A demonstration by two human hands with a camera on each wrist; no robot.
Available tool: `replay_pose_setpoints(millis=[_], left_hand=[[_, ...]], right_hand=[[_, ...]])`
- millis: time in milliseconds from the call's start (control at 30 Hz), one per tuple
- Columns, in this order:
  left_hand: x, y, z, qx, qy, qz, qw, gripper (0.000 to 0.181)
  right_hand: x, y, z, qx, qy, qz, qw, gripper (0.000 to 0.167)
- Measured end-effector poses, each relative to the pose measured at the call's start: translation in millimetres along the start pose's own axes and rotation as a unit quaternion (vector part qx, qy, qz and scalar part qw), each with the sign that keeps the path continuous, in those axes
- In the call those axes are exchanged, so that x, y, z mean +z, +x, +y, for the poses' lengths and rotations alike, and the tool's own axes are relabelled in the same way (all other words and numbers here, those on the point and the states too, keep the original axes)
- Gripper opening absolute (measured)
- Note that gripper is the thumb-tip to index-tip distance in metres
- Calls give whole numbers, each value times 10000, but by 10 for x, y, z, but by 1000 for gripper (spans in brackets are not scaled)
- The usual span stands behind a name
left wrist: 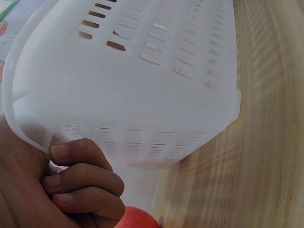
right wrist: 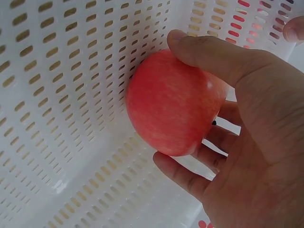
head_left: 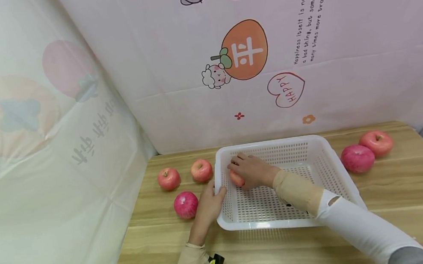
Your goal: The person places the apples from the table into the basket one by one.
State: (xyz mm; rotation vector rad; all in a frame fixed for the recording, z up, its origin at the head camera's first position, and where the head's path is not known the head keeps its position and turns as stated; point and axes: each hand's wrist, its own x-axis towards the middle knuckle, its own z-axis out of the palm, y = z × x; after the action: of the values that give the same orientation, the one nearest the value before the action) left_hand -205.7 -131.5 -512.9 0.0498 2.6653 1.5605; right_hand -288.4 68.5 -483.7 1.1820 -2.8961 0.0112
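A white perforated plastic basket (head_left: pixel 271 224) stands on the wooden table. My right hand (head_left: pixel 252 170) reaches into its left part and holds a red apple (head_left: pixel 236 178). In the right wrist view, thumb and fingers curl round that apple (right wrist: pixel 173 104) close to the basket's wall (right wrist: pixel 61 71). My left hand (head_left: pixel 208 203) grips the basket's left rim, thumb on the inner side. The left wrist view shows its curled fingers (left wrist: pixel 88 178) under the rim (left wrist: pixel 19 118). Just left of this hand lies a darker pink-red apple (head_left: pixel 186 204).
Two more apples, one red (head_left: pixel 168 179) and one lighter (head_left: pixel 202 170), lie left of the basket. To its right sit a dark pink apple (head_left: pixel 358 158) and a red apple (head_left: pixel 376 143), side by side. A printed cloth (head_left: pixel 178 109) hangs behind the wooden table (head_left: pixel 150 250).
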Motion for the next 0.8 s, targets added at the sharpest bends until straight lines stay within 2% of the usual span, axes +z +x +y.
replay_pose_setpoints(millis=[333,800], left_hand=[[2,3,-3,-88,-11,3,10000,44],[0,-8,9,-79,30,9,10000,41]], right_hand=[[-70,-54,9,18,180,63,9998,74],[-207,-274,81,-1,256,534,9982,70]])
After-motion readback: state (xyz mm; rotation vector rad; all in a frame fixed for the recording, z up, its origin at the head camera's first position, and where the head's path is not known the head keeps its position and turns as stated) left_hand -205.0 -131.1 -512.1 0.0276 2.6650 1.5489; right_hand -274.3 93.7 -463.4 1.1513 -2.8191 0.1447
